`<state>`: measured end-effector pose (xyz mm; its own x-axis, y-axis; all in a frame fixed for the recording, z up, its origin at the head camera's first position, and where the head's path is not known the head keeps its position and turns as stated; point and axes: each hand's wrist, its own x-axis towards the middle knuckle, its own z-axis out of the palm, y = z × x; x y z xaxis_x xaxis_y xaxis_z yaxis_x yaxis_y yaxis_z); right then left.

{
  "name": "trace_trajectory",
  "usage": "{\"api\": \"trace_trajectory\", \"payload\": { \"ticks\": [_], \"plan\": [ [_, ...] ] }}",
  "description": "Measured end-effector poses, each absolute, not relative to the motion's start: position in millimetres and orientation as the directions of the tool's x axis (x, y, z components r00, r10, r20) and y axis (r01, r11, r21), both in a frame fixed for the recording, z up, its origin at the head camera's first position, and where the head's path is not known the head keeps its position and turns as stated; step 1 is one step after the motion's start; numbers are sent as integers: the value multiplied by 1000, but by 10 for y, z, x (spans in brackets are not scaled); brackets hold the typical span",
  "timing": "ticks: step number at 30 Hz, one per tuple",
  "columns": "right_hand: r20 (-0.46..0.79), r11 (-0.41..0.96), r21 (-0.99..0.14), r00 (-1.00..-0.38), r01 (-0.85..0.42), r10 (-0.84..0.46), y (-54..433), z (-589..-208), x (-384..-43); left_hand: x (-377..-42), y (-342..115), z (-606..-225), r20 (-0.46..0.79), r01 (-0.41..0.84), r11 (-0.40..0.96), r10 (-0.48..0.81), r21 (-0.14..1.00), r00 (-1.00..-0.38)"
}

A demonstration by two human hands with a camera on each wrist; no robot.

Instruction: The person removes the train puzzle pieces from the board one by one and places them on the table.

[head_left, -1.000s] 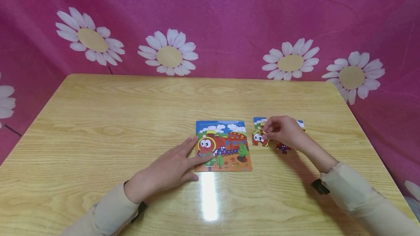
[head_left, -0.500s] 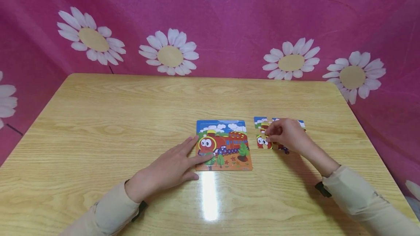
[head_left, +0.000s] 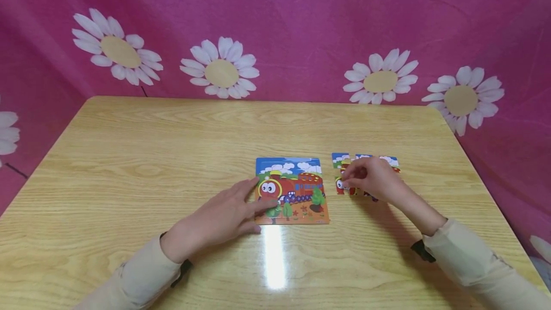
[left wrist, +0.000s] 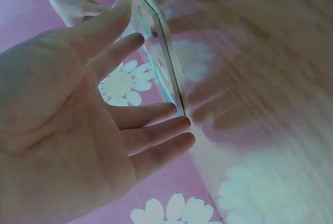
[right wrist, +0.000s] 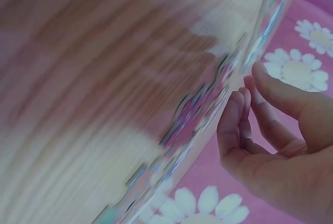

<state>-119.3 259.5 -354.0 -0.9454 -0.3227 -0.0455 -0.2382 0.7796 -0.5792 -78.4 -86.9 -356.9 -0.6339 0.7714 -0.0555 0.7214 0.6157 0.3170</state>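
Note:
A square train puzzle board [head_left: 299,190] lies flat near the middle of the table. My left hand [head_left: 219,216] spreads over its left side, thumb across the lower-left part; in the left wrist view the fingers [left wrist: 151,135] reach the board's edge. To the board's right lie matching loose puzzle pieces [head_left: 340,157], grouped in a similar picture. My right hand [head_left: 374,176] bends over them, thumb and index fingertips right at the puzzle piece with the eyes [head_left: 339,186]. Nothing shows between those fingertips in the right wrist view. The hand hides several pieces.
The wooden table [head_left: 172,147] has a light glare in front of the board. Behind it hangs a pink cloth [head_left: 297,27] with large white daisies. Long beige sleeves [head_left: 469,252] cover both forearms.
My right hand has put the puzzle piece with the eyes down beside the other pieces, then shifted slightly left over it. My left hand has stayed on the board.

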Motion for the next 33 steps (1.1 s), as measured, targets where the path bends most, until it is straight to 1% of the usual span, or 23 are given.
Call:
{"api": "trace_trajectory", "payload": {
  "ticks": [4,7,11,15,17,23,30,33],
  "plan": [
    [-56,753,-610,-934,-247,-352,2487,-3531,-1130,-781,-828,-3542,-16,741,590,786,321,-618],
    [-61,729,-634,-922,-260,-382,2391,-3559,-1086,-747,-742,-3536,17,782,545,817,302,-576],
    [-82,695,-669,-902,-265,-423,2272,-3603,-1039,-658,-582,-3530,-43,797,517,846,312,-532],
    [-99,677,-687,-888,-266,-449,2179,-3631,-1015,-592,-464,-3548,-134,783,529,846,327,-516],
    [-108,678,-687,-886,-262,-452,2150,-3636,-1010,-576,-438,-3570,-151,784,531,846,321,-511],
    [-145,690,-688,-888,-225,-436,2106,-3633,-991,-557,-432,-3611,-140,789,533,845,307,-516],
    [-160,710,-673,-895,-210,-417,2072,-3639,-988,-553,-438,-3610,-127,779,522,849,349,-512],
    [-150,710,-671,-898,-215,-414,2063,-3625,-991,-552,-433,-3609,-143,775,530,845,346,-515]
  ]
}}
